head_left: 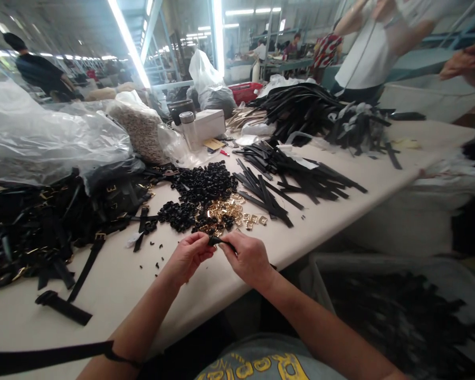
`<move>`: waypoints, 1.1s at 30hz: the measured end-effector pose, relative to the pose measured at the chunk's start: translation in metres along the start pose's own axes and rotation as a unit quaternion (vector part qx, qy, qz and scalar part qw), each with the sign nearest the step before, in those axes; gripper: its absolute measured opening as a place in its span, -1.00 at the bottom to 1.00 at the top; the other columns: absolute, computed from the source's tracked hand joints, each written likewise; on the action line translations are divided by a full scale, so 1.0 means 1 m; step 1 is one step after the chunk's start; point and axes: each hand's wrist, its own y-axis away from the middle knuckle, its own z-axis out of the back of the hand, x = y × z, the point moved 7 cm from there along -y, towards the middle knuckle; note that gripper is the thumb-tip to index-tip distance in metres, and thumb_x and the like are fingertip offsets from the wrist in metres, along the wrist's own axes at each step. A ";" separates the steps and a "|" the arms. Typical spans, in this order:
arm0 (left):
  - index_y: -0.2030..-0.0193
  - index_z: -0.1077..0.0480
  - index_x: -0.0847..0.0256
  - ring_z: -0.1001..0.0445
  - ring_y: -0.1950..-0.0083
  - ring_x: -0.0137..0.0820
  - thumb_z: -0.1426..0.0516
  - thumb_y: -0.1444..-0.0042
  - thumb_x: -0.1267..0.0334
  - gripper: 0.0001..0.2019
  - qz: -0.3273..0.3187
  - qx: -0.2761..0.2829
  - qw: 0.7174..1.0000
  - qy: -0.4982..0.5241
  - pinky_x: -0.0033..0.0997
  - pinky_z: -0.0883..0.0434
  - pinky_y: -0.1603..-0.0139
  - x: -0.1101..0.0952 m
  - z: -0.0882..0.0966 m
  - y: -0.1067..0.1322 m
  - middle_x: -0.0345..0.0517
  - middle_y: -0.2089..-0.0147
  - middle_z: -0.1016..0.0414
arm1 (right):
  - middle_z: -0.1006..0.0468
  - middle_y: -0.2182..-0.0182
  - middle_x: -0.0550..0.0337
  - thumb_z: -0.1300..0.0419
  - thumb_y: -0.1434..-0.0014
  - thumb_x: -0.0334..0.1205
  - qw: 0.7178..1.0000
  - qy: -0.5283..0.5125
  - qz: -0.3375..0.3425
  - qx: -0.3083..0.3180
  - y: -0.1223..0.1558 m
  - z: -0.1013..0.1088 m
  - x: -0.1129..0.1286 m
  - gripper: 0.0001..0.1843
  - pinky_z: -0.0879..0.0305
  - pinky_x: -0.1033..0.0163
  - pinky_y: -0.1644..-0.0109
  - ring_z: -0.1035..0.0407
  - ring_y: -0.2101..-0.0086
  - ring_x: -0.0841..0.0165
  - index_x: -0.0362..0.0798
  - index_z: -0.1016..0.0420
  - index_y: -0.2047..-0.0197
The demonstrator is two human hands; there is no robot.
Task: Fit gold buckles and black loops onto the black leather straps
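Observation:
My left hand (190, 256) and my right hand (246, 258) meet just above the near edge of the cream table (340, 211). Both pinch a short black strap (218, 241) between their fingertips. Just beyond them lies a heap of black loops (200, 192) and a small pile of gold buckles (231, 214). Loose black straps (273, 184) lie to the right of the buckles.
A big heap of buckled black straps (35, 227) fills the left, under clear plastic bags (43, 137). A white box (209, 124) and metal flask (188, 129) stand behind. More straps (312, 108) are piled far right. People work beyond. A bin (399, 306) sits right of me.

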 end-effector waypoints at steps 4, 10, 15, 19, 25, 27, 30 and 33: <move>0.39 -0.40 0.27 -0.53 0.48 -0.52 -0.47 0.30 0.18 -0.60 0.003 -0.008 1.000 0.012 -0.58 -0.49 0.38 0.002 0.003 -0.001 -0.22 0.46 -0.54 | -0.55 0.36 0.15 -0.06 -0.33 -0.23 0.999 0.048 0.021 0.012 0.002 -0.007 0.003 -0.82 -0.16 0.30 0.29 -0.44 0.34 0.35 -0.06 -0.47 0.22; 0.32 -0.46 0.26 -0.51 0.48 -0.51 -0.42 0.18 0.19 -0.68 -0.033 0.032 0.996 -0.079 -0.51 -0.48 0.35 0.002 -0.005 0.004 -0.21 0.42 -0.54 | -0.57 0.38 0.13 0.04 -0.37 -0.16 0.999 0.014 0.010 0.033 0.008 -0.007 -0.002 -0.72 -0.20 0.30 0.30 -0.46 0.37 0.33 -0.07 -0.46 0.13; 0.31 -0.51 0.28 -0.46 0.42 -0.49 -0.39 0.15 0.24 -0.73 -0.070 0.098 0.977 -0.177 -0.48 -0.43 0.33 0.005 -0.026 0.012 -0.17 0.41 -0.53 | -0.58 0.38 0.15 0.07 -0.37 -0.07 0.992 -0.071 -0.090 0.060 0.017 -0.011 -0.015 -0.52 -0.27 0.27 0.30 -0.48 0.40 0.29 -0.13 -0.17 -0.26; 0.37 -0.48 0.26 -0.35 0.53 -0.53 -0.37 0.15 0.21 -0.76 -0.112 0.092 0.963 -0.229 -0.52 -0.34 0.48 0.002 -0.029 0.014 -0.24 0.50 -0.44 | -0.58 0.36 0.14 0.02 -0.35 0.00 0.979 -0.122 -0.122 0.110 0.019 -0.020 -0.015 -0.52 -0.28 0.26 0.29 -0.48 0.37 0.29 -0.10 -0.27 -0.21; 0.27 -0.46 0.24 -0.42 0.50 -0.46 -0.33 0.06 0.10 -0.70 -0.095 0.076 0.964 -0.235 -0.46 -0.39 0.42 -0.012 -0.016 0.012 -0.20 0.51 -0.47 | -0.47 0.58 0.29 -0.14 -0.26 -0.14 0.954 -0.204 -0.147 0.163 0.015 -0.020 -0.017 -0.76 -0.20 0.37 0.43 -0.33 0.55 0.46 -0.07 -0.46 0.39; 0.26 -0.45 0.23 -0.41 0.51 -0.46 -0.33 0.06 0.11 -0.70 -0.109 0.061 0.962 -0.242 -0.47 -0.38 0.43 -0.021 -0.009 0.011 -0.21 0.53 -0.47 | -0.43 0.62 0.32 -0.14 -0.24 -0.16 0.936 -0.248 -0.176 0.178 0.017 -0.022 -0.025 -0.73 -0.16 0.40 0.51 -0.27 0.62 0.51 -0.08 -0.40 0.47; 0.31 -0.45 0.21 -0.37 0.51 -0.48 -0.32 0.05 0.11 -0.74 -0.143 0.023 0.948 -0.284 -0.50 -0.32 0.48 -0.033 0.004 0.008 -0.22 0.50 -0.46 | -0.42 0.60 0.31 -0.13 -0.21 -0.10 0.895 -0.340 -0.234 0.170 0.020 -0.028 -0.043 -0.71 -0.14 0.43 0.59 -0.23 0.68 0.56 -0.09 -0.37 0.47; 0.39 -0.48 0.19 -0.36 0.48 -0.46 -0.30 0.02 0.12 -0.81 -0.193 -0.001 0.886 -0.421 -0.49 -0.30 0.46 -0.041 0.009 0.006 -0.20 0.46 -0.47 | -0.47 0.53 0.27 -0.14 -0.17 0.00 0.858 -0.412 -0.281 0.121 0.021 -0.032 -0.060 -0.67 -0.12 0.44 0.64 -0.23 0.69 0.57 -0.09 -0.35 0.45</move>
